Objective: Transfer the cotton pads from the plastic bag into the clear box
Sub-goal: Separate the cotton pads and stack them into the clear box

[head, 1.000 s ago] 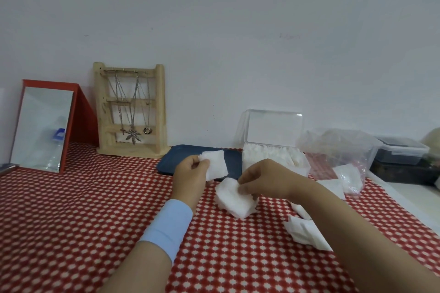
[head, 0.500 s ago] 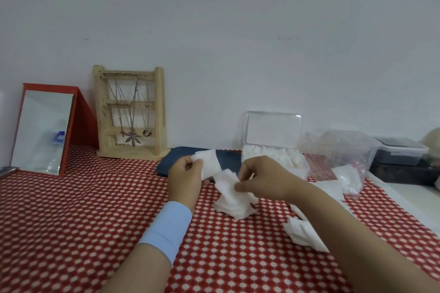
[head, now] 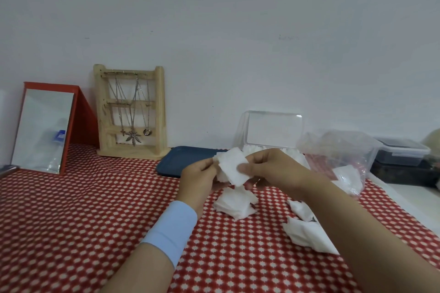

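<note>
On my feed the far left shows a red-framed mirror (head: pixel 42 131) leaning at the wall, and its reflection is too blurred for me to read. Beside it stands a wooden jewellery rack (head: pixel 131 112) hung with chains. Right of that a dark blue tray (head: pixel 185 160) lies on the red-checked surface (head: pixel 71 221), its near right corner hidden by the left hand (head: pixel 198 178). That hand, in a pale blue cuff, pinches the left edge of a few held cotton pads (head: pixel 232 169) raised above the surface; the right hand (head: pixel 273 169) pinches their right side, thumb on top. I cannot count the held pads. Below them a small pile of pads (head: pixel 235 204) rests on the cloth. The clear box (head: pixel 273 131) sits far behind the right hand, lid upright, its body mostly covered. Just right of it slumps the crumpled plastic bag (head: pixel 338 150), some pads visible inside. More loose pads (head: pixel 307 233) lie near, partly behind the right forearm. Dark lidded containers (head: pixel 402 152) sit at the far right.
</note>
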`<state>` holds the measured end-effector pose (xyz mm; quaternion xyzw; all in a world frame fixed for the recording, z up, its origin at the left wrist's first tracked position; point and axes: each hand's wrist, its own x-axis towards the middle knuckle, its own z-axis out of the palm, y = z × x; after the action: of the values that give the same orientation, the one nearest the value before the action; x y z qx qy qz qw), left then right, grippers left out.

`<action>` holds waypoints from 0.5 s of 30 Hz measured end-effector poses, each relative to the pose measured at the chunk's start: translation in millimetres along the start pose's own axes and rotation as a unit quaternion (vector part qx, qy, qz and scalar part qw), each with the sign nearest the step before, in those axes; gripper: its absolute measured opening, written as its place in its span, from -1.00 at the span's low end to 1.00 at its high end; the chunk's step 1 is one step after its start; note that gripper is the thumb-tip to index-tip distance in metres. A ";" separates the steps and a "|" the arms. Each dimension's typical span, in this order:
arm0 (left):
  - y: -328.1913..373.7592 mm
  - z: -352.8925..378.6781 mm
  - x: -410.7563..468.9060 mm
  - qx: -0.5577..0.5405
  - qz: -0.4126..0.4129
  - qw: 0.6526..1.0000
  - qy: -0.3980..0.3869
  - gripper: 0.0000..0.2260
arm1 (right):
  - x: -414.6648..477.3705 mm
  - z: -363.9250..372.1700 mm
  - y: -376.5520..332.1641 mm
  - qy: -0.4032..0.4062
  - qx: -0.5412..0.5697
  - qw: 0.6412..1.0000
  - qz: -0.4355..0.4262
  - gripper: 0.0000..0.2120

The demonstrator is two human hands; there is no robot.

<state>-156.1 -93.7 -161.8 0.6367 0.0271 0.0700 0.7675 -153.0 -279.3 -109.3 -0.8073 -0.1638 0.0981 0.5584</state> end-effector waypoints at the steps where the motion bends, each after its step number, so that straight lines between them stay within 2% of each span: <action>1: 1.3 1.4 -1.9 -0.035 -0.019 0.999 -0.018 -0.87 | 0.1 1.5 0.0 0.015 -0.008 1.000 0.004 -0.86; 7: 6.6 7.5 -3.0 -0.113 -0.067 0.991 -0.034 -0.77 | 3.1 1.1 1.3 0.090 -0.038 0.995 0.021 -0.89; 11: 7.4 6.2 -3.0 -0.071 -0.050 0.996 -0.037 -0.75 | 3.4 4.4 0.4 0.100 -0.077 0.992 0.014 -0.90; 13: 6.3 4.5 -4.3 -0.075 -0.048 0.995 -0.042 -0.77 | 4.9 9.4 2.2 0.142 -0.153 0.978 -0.030 -0.82; 15: 5.9 2.7 -4.5 -0.092 -0.063 0.992 -0.052 -0.76 | 6.1 12.1 5.0 0.185 -0.258 0.942 -0.108 -0.66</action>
<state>-160.6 -95.9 -155.7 0.5635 0.0208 -0.0092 0.8258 -150.7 -268.1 -118.1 -0.9051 -0.1633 -0.1590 0.3589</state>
